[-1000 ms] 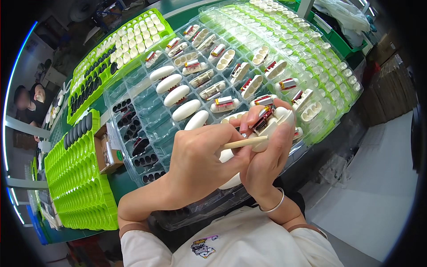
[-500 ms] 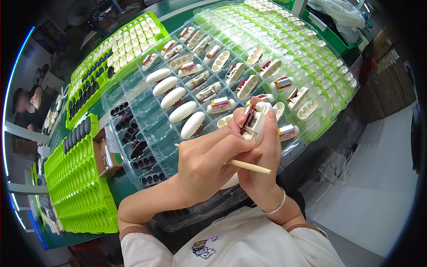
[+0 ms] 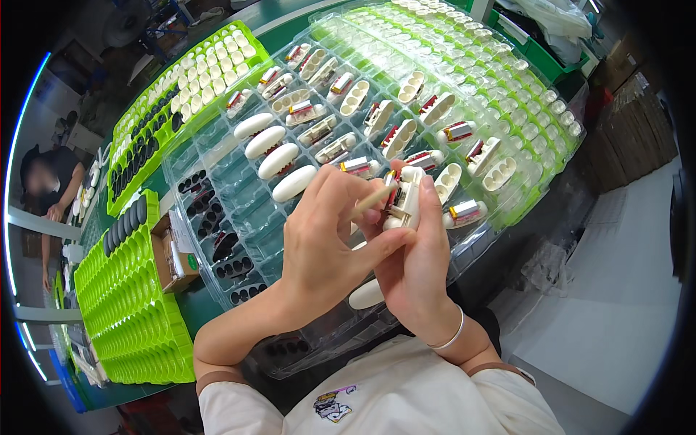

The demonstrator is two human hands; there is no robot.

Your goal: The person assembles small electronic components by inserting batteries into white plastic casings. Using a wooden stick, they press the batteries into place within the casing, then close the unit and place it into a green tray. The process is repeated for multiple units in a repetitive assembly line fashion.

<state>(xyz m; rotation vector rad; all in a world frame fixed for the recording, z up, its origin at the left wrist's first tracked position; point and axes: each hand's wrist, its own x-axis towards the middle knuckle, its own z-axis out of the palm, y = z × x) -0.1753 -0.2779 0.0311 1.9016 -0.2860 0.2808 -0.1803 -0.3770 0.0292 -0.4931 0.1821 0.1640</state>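
Observation:
My right hand, with a bracelet at its wrist, is closed round a white oval casing whose open side shows dark red and pale inner parts. In my left hand is a thin wooden stick, gripped in the fingers and slanting up toward the casing's inner parts. Fingers hide the exact spot where its tip meets them. My left thumb lies against the casing's lower end. Just beyond both hands, a clear compartment tray holds similar white casings, among them a smooth oval one.
Black casings fill the tray's left column. Green trays stand around: one with white and black pieces, one mostly of bare hollows, one under clear lids. A small cardboard box sits left. Another person is far left.
The stick has swung from lying crosswise under my left hand to pointing up at the casing. My left hand has risen and turned, covering one white shell in the tray.

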